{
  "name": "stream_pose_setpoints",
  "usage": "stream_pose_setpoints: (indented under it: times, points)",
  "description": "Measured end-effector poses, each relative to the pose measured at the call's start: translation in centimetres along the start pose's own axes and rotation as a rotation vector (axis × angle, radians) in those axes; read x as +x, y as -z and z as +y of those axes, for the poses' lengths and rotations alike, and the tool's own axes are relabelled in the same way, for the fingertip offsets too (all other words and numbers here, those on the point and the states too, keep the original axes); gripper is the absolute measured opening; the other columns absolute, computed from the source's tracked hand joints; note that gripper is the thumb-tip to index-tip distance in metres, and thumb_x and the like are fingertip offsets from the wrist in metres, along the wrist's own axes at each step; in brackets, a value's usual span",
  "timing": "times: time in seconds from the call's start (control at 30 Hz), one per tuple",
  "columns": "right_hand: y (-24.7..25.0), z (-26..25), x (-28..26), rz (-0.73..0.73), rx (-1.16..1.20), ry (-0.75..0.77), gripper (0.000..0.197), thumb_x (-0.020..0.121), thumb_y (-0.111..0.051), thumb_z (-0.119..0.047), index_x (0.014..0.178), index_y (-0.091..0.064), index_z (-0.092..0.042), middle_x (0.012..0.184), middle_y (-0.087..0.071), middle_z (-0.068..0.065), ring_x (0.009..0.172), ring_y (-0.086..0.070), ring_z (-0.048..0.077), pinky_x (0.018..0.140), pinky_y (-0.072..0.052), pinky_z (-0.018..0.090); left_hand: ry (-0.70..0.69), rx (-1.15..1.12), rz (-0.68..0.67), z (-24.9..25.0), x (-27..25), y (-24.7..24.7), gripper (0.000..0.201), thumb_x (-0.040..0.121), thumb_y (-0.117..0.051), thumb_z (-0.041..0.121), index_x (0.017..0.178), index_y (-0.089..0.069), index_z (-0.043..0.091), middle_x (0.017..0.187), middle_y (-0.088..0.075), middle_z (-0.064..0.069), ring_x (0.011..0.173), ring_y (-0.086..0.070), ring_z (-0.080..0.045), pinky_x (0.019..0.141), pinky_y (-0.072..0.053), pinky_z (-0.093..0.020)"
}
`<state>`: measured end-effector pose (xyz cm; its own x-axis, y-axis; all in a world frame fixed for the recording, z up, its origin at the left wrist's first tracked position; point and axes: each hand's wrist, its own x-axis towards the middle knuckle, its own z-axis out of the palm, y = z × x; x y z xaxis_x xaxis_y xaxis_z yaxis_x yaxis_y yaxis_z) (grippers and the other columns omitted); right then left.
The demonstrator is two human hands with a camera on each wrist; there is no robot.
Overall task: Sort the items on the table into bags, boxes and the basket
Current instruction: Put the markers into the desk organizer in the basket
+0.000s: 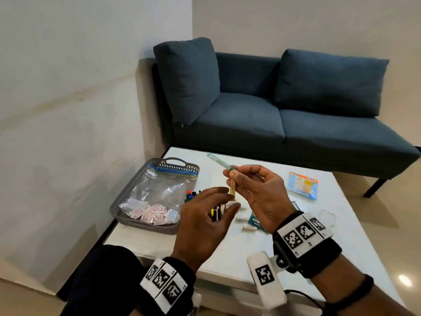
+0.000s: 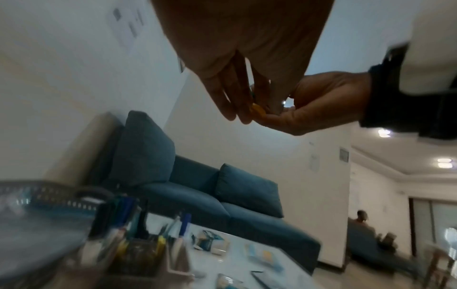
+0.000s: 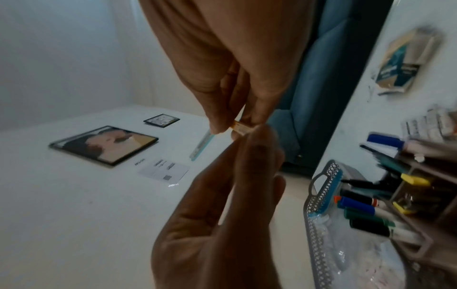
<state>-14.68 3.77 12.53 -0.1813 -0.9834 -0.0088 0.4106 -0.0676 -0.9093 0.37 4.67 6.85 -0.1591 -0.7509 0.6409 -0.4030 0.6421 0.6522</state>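
My right hand [image 1: 232, 175] is raised over the white table [image 1: 341, 236] and pinches a thin teal ruler [image 1: 217, 161] that points up and left. The same fingers hold a small orange and white strip [image 1: 232, 189] that hangs down from them. My left hand [image 1: 227, 199] comes up from below, and its thumb and forefinger close on the strip's lower end. In the right wrist view the strip [image 3: 241, 128] sits between the fingertips of both hands, with the ruler [image 3: 201, 143] sticking out beyond. A grey basket [image 1: 127, 197] at the table's left holds a clear zip bag [image 1: 164, 188] and pink sachets [image 1: 150, 214].
A holder of markers [image 3: 366, 207] stands beside the basket, partly hidden behind my left hand. An orange and blue packet [image 1: 303, 185], a teal packet [image 1: 255, 221] and small white tubes [image 1: 241, 218] lie on the table. A blue sofa [image 1: 273, 110] stands behind it.
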Motion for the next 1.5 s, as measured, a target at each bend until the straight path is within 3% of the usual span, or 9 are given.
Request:
stream_pose_setpoints:
  times: [0.1, 0.2, 0.33, 0.6, 0.8, 0.93, 1.17, 1.3, 1.5]
  points:
    - [0.8, -0.8, -0.9, -0.087, -0.100, 0.008, 0.037, 0.075, -0.078, -0.007, 0.108, -0.062, 0.003, 0.110, -0.075, 0.021, 0.108, -0.072, 0.036, 0.095, -0.057, 0.046, 0.356, -0.229, 0.070, 0.9, 1.2, 0.3, 0.038, 0.084, -0.076, 0.048, 0.115, -0.068, 0.029, 0.101, -0.071, 0.015, 0.091, -0.069, 0.001, 0.076, -0.061, -0.021]
    - [1.5, -1.1, -1.2, -0.122, -0.164, -0.001, 0.031, 0.083, -0.073, -0.002, 0.111, -0.061, 0.005, 0.109, -0.075, 0.021, 0.102, -0.074, 0.032, 0.083, -0.062, 0.034, 0.458, -0.278, -0.133, 0.4, 3.0, 0.7, 0.053, 0.081, -0.075, 0.054, 0.129, -0.060, 0.036, 0.105, -0.069, 0.013, 0.096, -0.068, -0.001, 0.076, -0.062, -0.025]
    - [1.7, -0.9, -1.4, -0.169, -0.258, -0.012, 0.028, 0.087, -0.071, 0.002, 0.112, -0.061, 0.008, 0.105, -0.076, 0.018, 0.096, -0.075, 0.029, 0.083, -0.062, 0.032, 0.415, -0.365, -0.275, 0.2, 4.5, 1.4, 0.033, 0.088, -0.078, 0.031, 0.120, -0.071, 0.024, 0.105, -0.075, 0.008, 0.097, -0.072, -0.009, 0.085, -0.063, -0.039]
    - [2.7, 0.1, 0.1, 0.029, -0.199, -0.024, 0.041, 0.064, -0.088, -0.015, 0.100, -0.071, -0.003, 0.106, -0.075, 0.021, 0.109, -0.071, 0.037, 0.098, -0.057, 0.049, 0.454, -0.251, -0.273, -3.1, 5.8, 3.1, 0.021, 0.093, -0.072, 0.017, 0.114, -0.076, 0.017, 0.104, -0.077, 0.004, 0.098, -0.072, -0.010, 0.089, -0.061, -0.031]
    - [4.9, 3.6, 2.8, 0.053, -0.776, 0.163, 0.013, 0.079, -0.085, -0.006, 0.088, -0.077, -0.008, 0.082, -0.078, 0.005, 0.082, -0.076, 0.021, 0.083, -0.063, 0.035, 0.378, 0.033, -0.375, -8.4, 4.9, 3.1, 0.023, 0.089, -0.077, 0.015, 0.111, -0.077, 0.013, 0.105, -0.078, 0.001, 0.089, -0.070, 0.001, 0.078, -0.054, -0.007]
    - [5.4, 7.5, 4.5, -0.058, -1.118, 0.238, 0.008, 0.082, -0.081, -0.006, 0.085, -0.077, -0.012, 0.081, -0.076, -0.004, 0.076, -0.071, 0.007, 0.078, -0.060, 0.029, 0.379, 0.111, -0.433, -11.5, 3.9, 0.9, 0.020, 0.088, -0.079, 0.017, 0.108, -0.079, 0.015, 0.104, -0.078, 0.000, 0.088, -0.072, -0.005, 0.088, -0.059, -0.022]
    - [4.6, 13.9, 6.7, -0.177, -1.313, 0.161, 0.010, 0.084, -0.077, -0.011, 0.088, -0.078, -0.020, 0.088, -0.077, -0.001, 0.083, -0.069, 0.017, 0.081, -0.058, 0.038, 0.346, 0.249, -0.539, -14.9, 2.4, -2.1, 0.017, 0.089, -0.077, 0.024, 0.106, -0.081, 0.023, 0.102, -0.078, 0.000, 0.092, -0.070, -0.015, 0.089, -0.058, -0.034]
    - [4.2, 16.2, 7.7, -0.255, -1.407, 0.094, 0.018, 0.083, -0.069, -0.005, 0.093, -0.078, -0.017, 0.090, -0.076, 0.006, 0.085, -0.069, 0.027, 0.077, -0.057, 0.040, 0.208, 0.480, -0.636, -16.0, 1.5, -3.1, 0.018, 0.093, -0.069, 0.029, 0.107, -0.080, 0.029, 0.109, -0.062, -0.003, 0.109, -0.051, -0.023, 0.087, -0.049, -0.038]
    - [3.1, 18.4, 8.1, -0.288, -1.514, 0.078, 0.014, 0.090, -0.060, -0.011, 0.098, -0.072, -0.012, 0.098, -0.072, 0.018, 0.093, -0.067, 0.039, 0.072, -0.053, 0.039, 0.083, 0.791, -0.691, -16.5, 0.7, -4.1, 0.022, 0.086, -0.062, 0.013, 0.106, -0.072, 0.014, 0.117, -0.060, -0.005, 0.120, -0.046, -0.030, 0.087, -0.044, -0.040]
